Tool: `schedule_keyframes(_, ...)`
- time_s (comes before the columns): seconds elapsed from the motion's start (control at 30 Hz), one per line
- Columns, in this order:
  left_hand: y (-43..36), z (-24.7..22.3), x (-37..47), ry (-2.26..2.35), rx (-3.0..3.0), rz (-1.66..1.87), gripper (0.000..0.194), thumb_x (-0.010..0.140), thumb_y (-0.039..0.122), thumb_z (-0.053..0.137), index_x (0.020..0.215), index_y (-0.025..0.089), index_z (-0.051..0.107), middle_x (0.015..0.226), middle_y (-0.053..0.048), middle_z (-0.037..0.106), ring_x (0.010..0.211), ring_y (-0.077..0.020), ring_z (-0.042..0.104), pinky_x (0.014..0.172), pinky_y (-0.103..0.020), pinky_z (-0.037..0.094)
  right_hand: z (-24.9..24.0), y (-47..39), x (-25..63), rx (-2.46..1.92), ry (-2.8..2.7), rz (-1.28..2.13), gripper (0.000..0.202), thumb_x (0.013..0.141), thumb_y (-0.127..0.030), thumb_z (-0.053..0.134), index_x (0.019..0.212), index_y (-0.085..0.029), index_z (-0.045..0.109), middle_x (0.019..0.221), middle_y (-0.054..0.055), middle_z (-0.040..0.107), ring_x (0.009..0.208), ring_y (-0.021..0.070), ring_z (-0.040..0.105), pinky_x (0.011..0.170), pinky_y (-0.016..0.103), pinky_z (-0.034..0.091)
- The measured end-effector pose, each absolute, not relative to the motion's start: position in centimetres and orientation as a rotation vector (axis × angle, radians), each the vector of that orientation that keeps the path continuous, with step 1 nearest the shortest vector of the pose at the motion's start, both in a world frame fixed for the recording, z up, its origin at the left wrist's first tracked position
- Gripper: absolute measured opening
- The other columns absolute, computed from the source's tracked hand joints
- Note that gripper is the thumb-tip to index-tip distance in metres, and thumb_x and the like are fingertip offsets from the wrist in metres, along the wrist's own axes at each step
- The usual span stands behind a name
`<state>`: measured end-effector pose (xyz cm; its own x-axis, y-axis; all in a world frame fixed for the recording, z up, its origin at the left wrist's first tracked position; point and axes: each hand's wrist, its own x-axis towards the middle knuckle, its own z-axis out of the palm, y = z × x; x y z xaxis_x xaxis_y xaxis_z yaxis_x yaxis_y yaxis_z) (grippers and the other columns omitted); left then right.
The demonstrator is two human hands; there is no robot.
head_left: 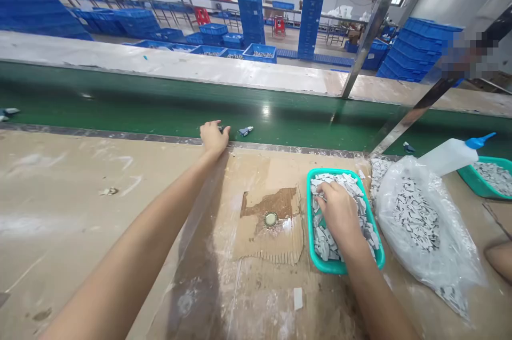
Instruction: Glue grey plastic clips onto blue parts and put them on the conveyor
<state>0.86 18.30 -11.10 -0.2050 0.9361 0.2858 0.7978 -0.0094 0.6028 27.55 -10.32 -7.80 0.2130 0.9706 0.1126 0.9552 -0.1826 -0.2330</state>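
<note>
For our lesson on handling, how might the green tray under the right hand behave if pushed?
The green tray looks stiff, as its rim has an even shape. Low and wide, it probably won't tip. The loose grey pieces inside may shift if jolted.

On the surface (pixel 100 254) lies the cardboard (pixel 250 238), with a cap (pixel 271 219) on it. To its right stands the basket (pixel 330 267), which has pieces (pixel 325 246) in it; farther right is the bag (pixel 450 244). The belt (pixel 160 102) runs along the far side, behind all these.
</note>
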Motion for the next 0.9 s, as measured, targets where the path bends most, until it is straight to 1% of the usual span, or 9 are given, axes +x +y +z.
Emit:
schedule_keyframes(0.07, 18.4, -11.5, 1.9, 1.908, 1.985, 0.902, 0.040, 0.080, 0.023, 0.063, 0.117, 0.009, 0.063, 0.129, -0.021, 0.061, 0.129, -0.0339, 0.048, 0.110, -0.044, 0.035, -7.7, -10.2, 27.6, -2.249, -1.847, 0.084, 0.008, 0.087, -0.014, 0.064, 0.090, -0.021, 0.067, 0.088, 0.003, 0.065, 0.088, 0.0214, 0.060, 0.065, 0.029, 0.032)
schedule_keyframes(0.17, 18.3, -11.8, 3.2, 1.836, 2.005, 0.796, 0.033, 0.078, 0.023, 0.064, 0.109, 0.011, 0.068, 0.116, -0.018, 0.069, 0.116, -0.0334, 0.059, 0.104, -0.043, 0.042, -7.6, -10.1, 27.6, -2.252, -1.883, 0.057, 0.009, 0.089, -0.013, 0.061, 0.088, -0.021, 0.066, 0.087, 0.004, 0.066, 0.087, 0.0208, 0.060, 0.066, 0.029, 0.032)
schedule_keyframes(0.27, 17.5, -11.3, 3.9, 1.816, 1.856, 0.915, 0.031, 0.077, 0.024, 0.066, 0.105, 0.013, 0.070, 0.106, -0.015, 0.072, 0.104, -0.0291, 0.065, 0.097, -0.039, 0.046, -7.7, -10.1, 27.7, -2.214, -1.914, 0.026, 0.011, 0.087, -0.009, 0.059, 0.088, -0.018, 0.064, 0.089, 0.005, 0.067, 0.087, 0.0209, 0.060, 0.069, 0.029, 0.034)
schedule_keyframes(0.4, 14.4, -9.9, 4.3, 1.588, 1.613, 1.151, 0.039, 0.069, 0.023, 0.074, 0.107, 0.014, 0.071, 0.099, -0.010, 0.073, 0.092, -0.0231, 0.068, 0.088, -0.033, 0.050, -8.1, -10.4, 28.0, -2.070, -1.886, 0.034, 0.012, 0.083, -0.007, 0.057, 0.086, -0.018, 0.062, 0.089, 0.005, 0.065, 0.087, 0.0204, 0.060, 0.072, 0.028, 0.038)
schedule_keyframes(0.5, 10.6, -8.7, 4.5, 1.314, 1.370, 1.136, 0.049, 0.061, 0.020, 0.080, 0.109, 0.013, 0.071, 0.096, -0.009, 0.073, 0.087, -0.0202, 0.067, 0.083, -0.031, 0.051, -8.2, -10.4, 28.2, -1.999, -1.765, 0.113, 0.012, 0.079, -0.009, 0.056, 0.082, -0.019, 0.061, 0.088, 0.004, 0.063, 0.084, 0.0193, 0.060, 0.072, 0.027, 0.041)
schedule_keyframes(0.6, 6.0, -7.8, 4.7, 1.034, 1.036, 0.975, 0.047, 0.063, 0.013, 0.078, 0.109, 0.012, 0.070, 0.098, -0.009, 0.072, 0.083, -0.0162, 0.065, 0.078, -0.027, 0.052, -8.1, -10.3, 28.3, -1.914, -1.638, 0.275, 0.011, 0.074, -0.011, 0.054, 0.078, -0.020, 0.060, 0.086, 0.003, 0.063, 0.077, 0.0173, 0.061, 0.071, 0.028, 0.044)
schedule_keyframes(0.73, 0.3, -7.7, 5.4, 0.877, 0.775, 0.769, 0.041, 0.070, 0.005, 0.067, 0.110, 0.014, 0.070, 0.091, -0.008, 0.068, 0.079, -0.0137, 0.062, 0.074, -0.025, 0.052, -7.6, -10.1, 28.4, -1.795, -1.338, 0.686, 0.007, 0.068, -0.018, 0.058, 0.074, -0.020, 0.058, 0.066, -0.001, 0.063, 0.064, 0.0168, 0.063, 0.063, 0.027, 0.048)
schedule_keyframes(0.8, -1.9, -7.9, 6.0, 0.846, 0.777, 0.709, 0.031, 0.075, 0.007, 0.061, 0.102, 0.015, 0.072, 0.086, -0.006, 0.064, 0.078, -0.0137, 0.060, 0.073, -0.025, 0.051, -7.1, -10.1, 28.4, -1.693, -1.170, 0.915, 0.011, 0.066, -0.024, 0.066, 0.073, -0.020, 0.058, 0.062, -0.001, 0.064, 0.062, 0.0179, 0.065, 0.061, 0.028, 0.049)
schedule_keyframes(0.9, -4.3, -7.8, 7.0, 0.854, 1.103, 0.692, 0.022, 0.082, 0.016, 0.055, 0.097, 0.020, 0.070, 0.087, -0.003, 0.058, 0.078, -0.0143, 0.056, 0.071, -0.026, 0.047, -5.9, -10.6, 28.4, -1.524, -1.032, 1.202, 0.022, 0.065, -0.031, 0.074, 0.075, -0.019, 0.059, 0.066, 0.003, 0.070, 0.065, 0.0185, 0.068, 0.065, 0.030, 0.053)
